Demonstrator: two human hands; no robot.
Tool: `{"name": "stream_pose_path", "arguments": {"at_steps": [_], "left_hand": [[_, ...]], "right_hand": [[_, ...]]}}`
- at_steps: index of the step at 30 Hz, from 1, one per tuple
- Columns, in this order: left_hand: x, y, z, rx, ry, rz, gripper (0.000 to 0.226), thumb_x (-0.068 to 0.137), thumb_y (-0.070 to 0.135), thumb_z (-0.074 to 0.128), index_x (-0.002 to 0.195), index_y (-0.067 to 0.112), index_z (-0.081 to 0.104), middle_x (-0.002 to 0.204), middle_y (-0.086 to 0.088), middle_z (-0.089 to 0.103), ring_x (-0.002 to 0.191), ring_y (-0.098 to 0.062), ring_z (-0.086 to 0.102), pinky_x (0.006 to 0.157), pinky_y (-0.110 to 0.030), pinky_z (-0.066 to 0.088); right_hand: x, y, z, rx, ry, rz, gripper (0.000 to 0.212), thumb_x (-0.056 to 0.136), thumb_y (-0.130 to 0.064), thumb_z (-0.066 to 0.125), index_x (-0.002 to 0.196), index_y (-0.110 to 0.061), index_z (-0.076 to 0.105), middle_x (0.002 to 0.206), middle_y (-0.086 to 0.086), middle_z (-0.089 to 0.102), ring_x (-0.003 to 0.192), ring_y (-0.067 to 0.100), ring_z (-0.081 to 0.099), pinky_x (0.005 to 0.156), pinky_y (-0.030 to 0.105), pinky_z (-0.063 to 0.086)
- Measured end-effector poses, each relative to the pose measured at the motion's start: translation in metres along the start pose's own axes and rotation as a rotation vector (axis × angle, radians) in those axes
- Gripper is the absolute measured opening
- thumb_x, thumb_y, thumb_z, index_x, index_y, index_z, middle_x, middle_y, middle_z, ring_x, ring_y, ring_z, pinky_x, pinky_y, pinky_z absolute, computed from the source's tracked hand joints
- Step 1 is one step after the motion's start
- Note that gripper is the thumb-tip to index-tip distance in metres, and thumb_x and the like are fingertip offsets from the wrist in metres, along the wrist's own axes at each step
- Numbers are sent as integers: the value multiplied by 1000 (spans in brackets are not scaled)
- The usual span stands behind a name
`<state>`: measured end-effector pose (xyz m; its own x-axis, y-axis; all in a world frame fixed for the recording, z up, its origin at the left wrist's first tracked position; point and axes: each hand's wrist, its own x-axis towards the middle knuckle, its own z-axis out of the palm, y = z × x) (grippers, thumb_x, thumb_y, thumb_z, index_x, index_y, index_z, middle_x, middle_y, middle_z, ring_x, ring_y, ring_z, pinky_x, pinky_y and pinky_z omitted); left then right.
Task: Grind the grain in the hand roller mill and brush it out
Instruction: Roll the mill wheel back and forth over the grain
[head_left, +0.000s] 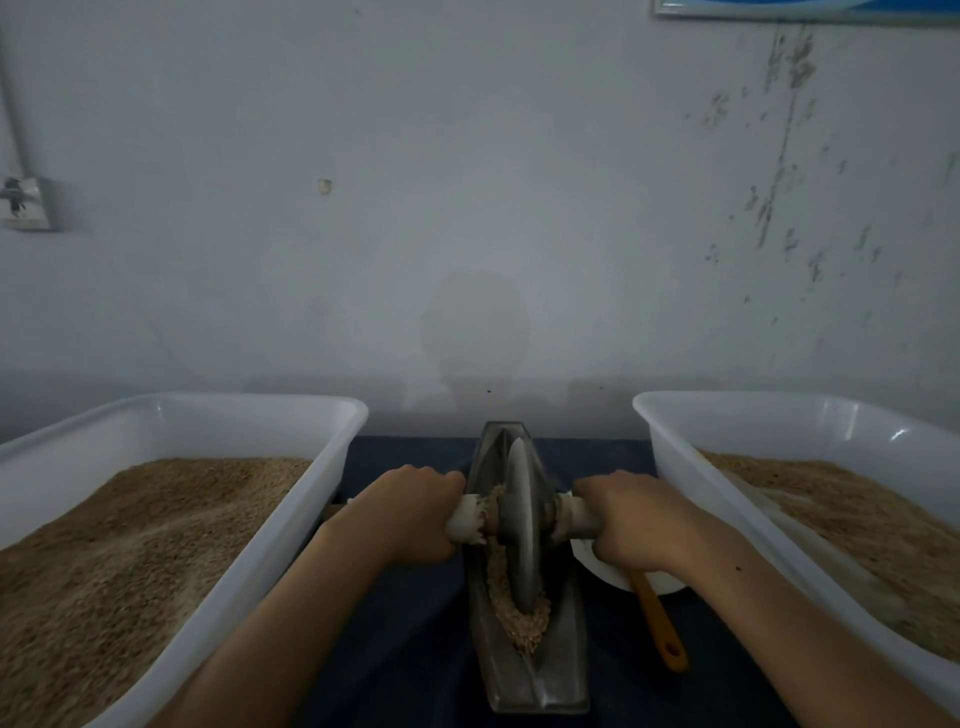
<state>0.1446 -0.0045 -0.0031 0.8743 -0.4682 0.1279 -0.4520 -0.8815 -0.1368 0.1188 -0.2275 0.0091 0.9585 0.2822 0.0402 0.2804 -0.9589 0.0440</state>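
Both your hands grip the mill's axle handle, the wheel standing in its trough.

The grinding wheel sits upright in the metal trough, crushed grain heaped at its near side. Your left hand and right hand curl round the handle either side. No writing is readable. Left of the trough, a white tub holds grain; right, another tub does too, with a white bowl and orange-handled tool between.

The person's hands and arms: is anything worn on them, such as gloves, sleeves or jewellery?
Nothing shows. The left hand and right hand wear no gloves, rings or watch, and both forearms are bare to the picture's lower edge, with no sleeve in view. The right forearm has one small dark spot.
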Motion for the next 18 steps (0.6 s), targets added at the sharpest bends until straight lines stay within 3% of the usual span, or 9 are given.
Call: {"name": "stream_pose_path", "arguments": {"at_steps": [3, 5, 7, 10, 15, 18], "left_hand": [[3, 2, 4, 10, 38, -37, 36, 85, 32, 62, 111, 16, 44, 108, -4, 59, 96, -21, 58, 73, -27, 39], [5, 3, 7, 5, 84, -72, 34, 86, 31, 61, 110, 16, 41, 107, -3, 59, 95, -21, 58, 71, -27, 38], [5, 5, 10, -11, 137, -106, 31, 88, 32, 59, 107, 18, 38, 105, -1, 59, 93, -18, 58, 69, -26, 36], [5, 5, 14, -15, 199, -118, 29, 89, 33, 58, 105, 20, 37, 105, 1, 59, 92, -17, 58, 68, -25, 35], [3, -4, 7, -66, 105, -16, 28, 86, 27, 60, 105, 18, 43, 108, -3, 59, 95, -19, 58, 72, -26, 41], [0, -8, -2, -74, 67, 58, 23, 81, 28, 62, 100, 20, 52, 103, -1, 63, 94, -20, 60, 71, -24, 38]], "right_hand": [[3, 1, 8, -3, 89, 11, 22, 88, -9, 50, 79, -23, 36, 95, 2, 55, 92, 21, 57, 69, 28, 33], [7, 1, 15, -22, 179, 20, 17, 89, -8, 49, 93, -21, 40, 101, 2, 56, 97, 23, 55, 74, 30, 30], [12, 0, 23, -60, 282, 33, 24, 89, -8, 49, 110, -20, 43, 111, 2, 57, 104, 23, 53, 81, 33, 31], [17, 0, 30, -95, 365, 54, 32, 89, -10, 49, 118, -21, 42, 117, -1, 55, 107, 22, 50, 85, 33, 31], [12, 2, 24, -62, 320, 20, 23, 87, -10, 52, 102, -23, 41, 110, -1, 57, 102, 22, 52, 78, 32, 28], [6, 3, 12, -16, 164, -18, 19, 85, -13, 54, 87, -24, 38, 102, 1, 60, 94, 21, 57, 72, 29, 33]]}}
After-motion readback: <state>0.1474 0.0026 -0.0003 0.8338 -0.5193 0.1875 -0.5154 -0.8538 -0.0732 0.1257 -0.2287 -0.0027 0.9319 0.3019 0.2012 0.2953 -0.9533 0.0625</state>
